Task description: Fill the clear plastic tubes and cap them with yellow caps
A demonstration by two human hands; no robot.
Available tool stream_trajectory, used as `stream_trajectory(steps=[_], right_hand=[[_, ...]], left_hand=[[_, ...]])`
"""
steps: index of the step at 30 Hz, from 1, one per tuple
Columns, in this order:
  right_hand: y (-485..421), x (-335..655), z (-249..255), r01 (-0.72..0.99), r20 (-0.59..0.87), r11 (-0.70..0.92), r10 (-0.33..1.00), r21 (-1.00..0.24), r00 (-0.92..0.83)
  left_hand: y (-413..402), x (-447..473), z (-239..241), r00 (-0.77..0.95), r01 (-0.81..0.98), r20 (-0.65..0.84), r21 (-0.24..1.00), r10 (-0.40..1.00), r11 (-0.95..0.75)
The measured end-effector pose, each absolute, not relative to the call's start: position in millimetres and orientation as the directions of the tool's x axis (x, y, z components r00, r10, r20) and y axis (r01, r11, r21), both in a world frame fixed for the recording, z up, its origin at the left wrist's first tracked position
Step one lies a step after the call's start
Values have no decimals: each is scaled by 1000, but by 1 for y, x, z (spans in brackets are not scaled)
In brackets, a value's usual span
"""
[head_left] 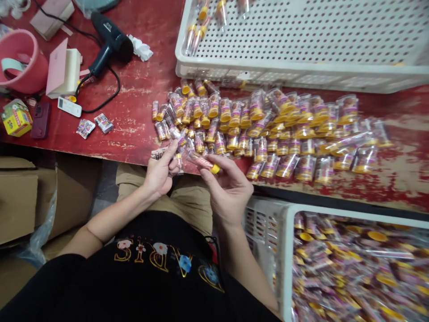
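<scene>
My right hand (231, 190) pinches a small clear tube with a yellow cap (205, 163) between thumb and fingertips, near the table's front edge. To its left, my left hand (161, 173) is closed around some small printed wrappers or labels (158, 154); part of what it holds is hidden by the fingers. Just beyond both hands lies a wide spread of clear tubes with yellow caps and purple printed labels (234, 114), packed closely and partly overlapping.
Behind the tubes stands a white perforated tray (284, 71) with several tubes at its left. A white crate (288, 250) full of tubes is at lower right. A hair dryer (112, 40), pink tub (40, 62), phone (40, 120) and two small packets (103, 123) lie left; cardboard boxes (20, 197) are below.
</scene>
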State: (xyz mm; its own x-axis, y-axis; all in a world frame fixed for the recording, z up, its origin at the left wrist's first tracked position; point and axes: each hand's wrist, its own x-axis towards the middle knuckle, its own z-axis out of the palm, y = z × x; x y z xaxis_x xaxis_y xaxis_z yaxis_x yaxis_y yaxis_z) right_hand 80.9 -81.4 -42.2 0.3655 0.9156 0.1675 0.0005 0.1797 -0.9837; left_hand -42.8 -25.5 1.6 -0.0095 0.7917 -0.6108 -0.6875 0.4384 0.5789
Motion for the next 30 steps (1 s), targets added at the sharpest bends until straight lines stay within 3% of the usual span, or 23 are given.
stream_trajectory(steps=[4, 8, 13, 20, 24, 30], right_hand=[[-86, 87, -52, -193, 25, 107, 924, -975, 383], [-89, 89, -57, -212, 32, 130, 910, -969, 414], [-87, 86, -50, -58, 207, 252, 888, -966, 410], [-90, 89, -40, 412, 481, 339, 818, -846, 316], [-95, 91, -37, 397, 472, 380, 866, -836, 164], [-89, 87, -34, 387, 479, 368, 843, -845, 246]], left_hand=[[-21, -47, 0, -12, -697, -632, 561, 775, 447], [-21, -49, 1, 10, -708, -647, 533, 762, 463], [-24, -48, 0, 11, -697, -612, 563, 790, 445], [-33, -46, 3, 87, -635, -572, 599, 816, 488], [-37, -46, 5, 133, -602, -517, 635, 846, 483], [-49, -41, 5, 108, -552, -455, 712, 884, 434]])
